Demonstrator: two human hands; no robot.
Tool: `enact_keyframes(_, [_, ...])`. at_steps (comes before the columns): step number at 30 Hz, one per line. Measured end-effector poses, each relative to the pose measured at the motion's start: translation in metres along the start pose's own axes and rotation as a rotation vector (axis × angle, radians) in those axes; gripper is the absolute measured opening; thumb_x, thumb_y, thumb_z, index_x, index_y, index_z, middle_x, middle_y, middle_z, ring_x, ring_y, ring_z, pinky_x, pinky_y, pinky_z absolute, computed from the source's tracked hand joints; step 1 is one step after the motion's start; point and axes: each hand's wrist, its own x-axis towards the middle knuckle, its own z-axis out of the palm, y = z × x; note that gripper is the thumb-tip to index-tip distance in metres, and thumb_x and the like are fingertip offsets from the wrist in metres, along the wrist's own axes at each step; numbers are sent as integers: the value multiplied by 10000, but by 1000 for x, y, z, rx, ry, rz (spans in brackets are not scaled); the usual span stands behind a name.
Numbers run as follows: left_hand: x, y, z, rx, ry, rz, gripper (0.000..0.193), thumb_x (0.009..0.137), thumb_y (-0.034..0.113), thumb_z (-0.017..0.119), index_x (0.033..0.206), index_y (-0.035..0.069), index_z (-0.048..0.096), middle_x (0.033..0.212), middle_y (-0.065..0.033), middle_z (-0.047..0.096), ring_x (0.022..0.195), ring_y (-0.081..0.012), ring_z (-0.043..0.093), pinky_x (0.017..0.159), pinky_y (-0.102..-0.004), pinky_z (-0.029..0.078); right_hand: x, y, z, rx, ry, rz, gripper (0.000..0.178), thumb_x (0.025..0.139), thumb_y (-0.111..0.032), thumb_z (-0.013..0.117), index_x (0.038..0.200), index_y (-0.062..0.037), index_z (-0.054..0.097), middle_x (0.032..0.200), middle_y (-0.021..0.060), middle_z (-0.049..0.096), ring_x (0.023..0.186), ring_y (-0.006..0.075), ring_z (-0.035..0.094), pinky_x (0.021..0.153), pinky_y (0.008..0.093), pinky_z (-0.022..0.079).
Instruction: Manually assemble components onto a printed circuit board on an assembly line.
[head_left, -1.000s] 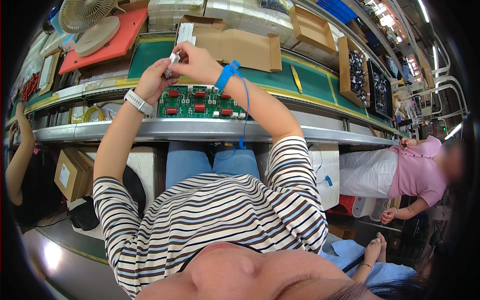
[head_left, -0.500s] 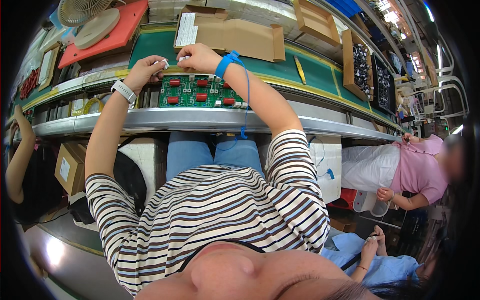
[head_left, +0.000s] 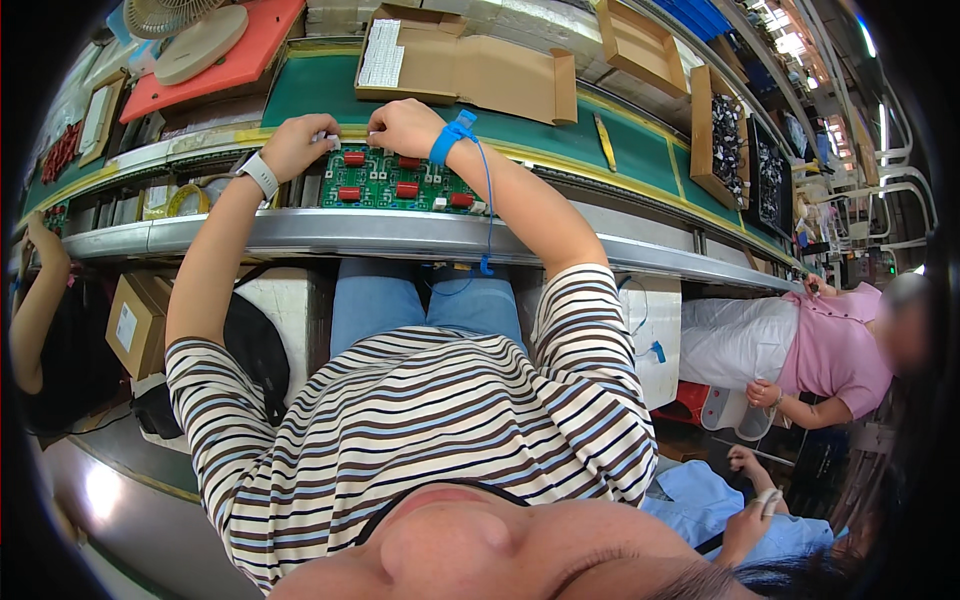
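Observation:
Green circuit boards (head_left: pixel 372 203) lie side by side on the line in front of me, carrying several red block-shaped components (head_left: pixel 407 189) and small white parts. Over the boards' far left edge, my left hand (head_left: pixel 300 146) pinches a small white component (head_left: pixel 333 141). My right hand (head_left: pixel 407 128), wearing a blue wrist strap (head_left: pixel 451 137) with a cord, is closed at the far edge of the boards. Its fingertips point down at the board, and what they hold is hidden. The hands are slightly apart.
Beyond my hands, an unfolded cardboard box (head_left: pixel 510 82) holds rows of white parts (head_left: pixel 382 54). A yellow-handled tool (head_left: pixel 605 141) lies on the green surface. At right stands a box of dark parts (head_left: pixel 716 135). A metal rail (head_left: pixel 400 232) runs before me. Other people are nearby.
Both hands have come down toward the boards' far edge, the left with its white component. The white part seen in my right fingers before is now hidden.

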Motion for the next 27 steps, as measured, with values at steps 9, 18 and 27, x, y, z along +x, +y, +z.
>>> enact_keyframes(9, [-3, 2, 1, 4, 11, 15, 161, 771, 114, 616, 908, 31, 608, 829, -145, 617, 757, -276, 587, 700, -340, 461, -1, -1, 0, -12, -9, 34, 225, 693, -250, 632, 837, -84, 678, 834, 146, 648, 815, 305, 613, 744, 384, 485])
enact_keyframes(18, [-12, -4, -5, -140, 117, -51, 238, 814, 58, 576, 1045, 8, 550, 856, -73, 621, 777, -176, 590, 692, -278, 468, -1, -4, 1, -56, 9, 31, 210, 690, -225, 604, 834, -91, 678, 823, 136, 649, 800, 309, 614, 736, 390, 487])
enact_keyframes(27, [-19, 25, -8, -1009, -29, -476, 234, 882, 142, 534, 1107, 76, 545, 899, 22, 585, 771, -36, 542, 623, -165, 436, -8, -9, 0, -65, -42, 16, 256, 691, -244, 606, 885, -90, 670, 845, 150, 645, 826, 305, 613, 750, 398, 482])
